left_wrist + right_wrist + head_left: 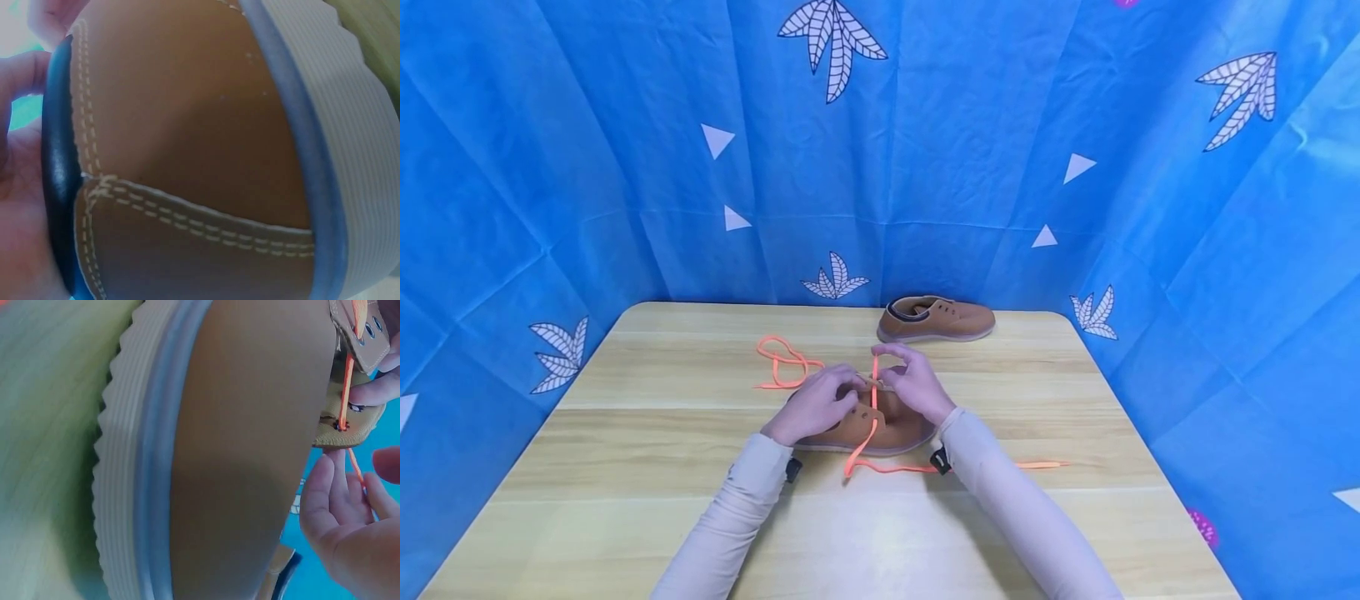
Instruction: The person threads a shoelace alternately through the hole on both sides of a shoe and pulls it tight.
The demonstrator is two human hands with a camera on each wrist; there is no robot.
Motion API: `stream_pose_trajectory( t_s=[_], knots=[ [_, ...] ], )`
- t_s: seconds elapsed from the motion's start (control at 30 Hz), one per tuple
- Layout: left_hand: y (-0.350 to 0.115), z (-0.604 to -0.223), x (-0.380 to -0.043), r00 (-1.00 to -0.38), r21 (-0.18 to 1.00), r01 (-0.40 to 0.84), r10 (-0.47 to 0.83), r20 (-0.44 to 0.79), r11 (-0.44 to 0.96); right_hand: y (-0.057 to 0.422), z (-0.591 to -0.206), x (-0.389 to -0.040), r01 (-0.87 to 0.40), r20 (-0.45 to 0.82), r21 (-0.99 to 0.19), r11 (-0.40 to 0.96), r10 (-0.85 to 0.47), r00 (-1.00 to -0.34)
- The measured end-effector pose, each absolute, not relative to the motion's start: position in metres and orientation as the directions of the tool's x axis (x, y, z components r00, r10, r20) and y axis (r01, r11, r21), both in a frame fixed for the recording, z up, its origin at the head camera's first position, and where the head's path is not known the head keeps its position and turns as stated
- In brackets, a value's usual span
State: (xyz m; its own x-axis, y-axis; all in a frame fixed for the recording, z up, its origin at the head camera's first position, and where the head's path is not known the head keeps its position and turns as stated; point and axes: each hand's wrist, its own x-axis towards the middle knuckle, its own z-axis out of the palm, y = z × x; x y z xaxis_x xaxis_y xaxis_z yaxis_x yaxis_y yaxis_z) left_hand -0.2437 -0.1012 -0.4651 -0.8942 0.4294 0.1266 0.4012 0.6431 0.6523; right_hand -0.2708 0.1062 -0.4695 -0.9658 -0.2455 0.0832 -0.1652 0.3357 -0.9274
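Near the middle of the table (662,442), a brown shoe (898,432) sits upright on its sole, toe to the right, much of its heel end and opening hidden by the left hand (820,406). That hand's fingers are bent and pinch the shoe's far eyelet flap, though their exact hold is partly covered. The right hand (917,387) has index finger and thumb closed on an orange lace (874,396), drawn taut upward; the other fingers are hard to make out from above. The lace crosses between the two flaps through their toe-end eyelets; its other part drops over the near side, passes out of sight beneath the right wrist, and reappears beyond it on the table. Behind the left hand lies a loop of orange lace (790,361), one stretch lost behind that hand, so whether it joins the other cannot be told. The left wrist view is dim and cuts off the hand, showing mostly smooth brown upper, double pale stitching, a dark padded collar and a ribbed pale sole with a grey-blue band. A second brown shoe (951,323) stands at the back edge, before a blue curtain (962,150).
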Motion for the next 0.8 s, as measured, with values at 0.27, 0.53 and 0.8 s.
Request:
stream_pose_trajectory(
  t_s=[0.27, 0.53, 0.8],
  knots=[
    [-0.102, -0.463, -0.243, -0.897, 0.659, 0.391, 0.425, 0.118, 0.643, 0.100, -0.475, -0.280, -0.057, 0.014, -0.965, 0.254, -0.168, -0.986],
    [-0.102, -0.463, -0.243, -0.895, 0.644, 0.398, 0.431, 0.116, 0.653, 0.097, -0.469, -0.292, -0.013, 0.006, -0.993, 0.114, -0.062, -0.998],
    [-0.101, -0.464, -0.244, -0.894, 0.644, 0.404, 0.430, 0.127, 0.650, 0.099, -0.455, -0.305, -0.033, 0.035, -0.998, -0.049, -0.024, -0.999]
  ],
)
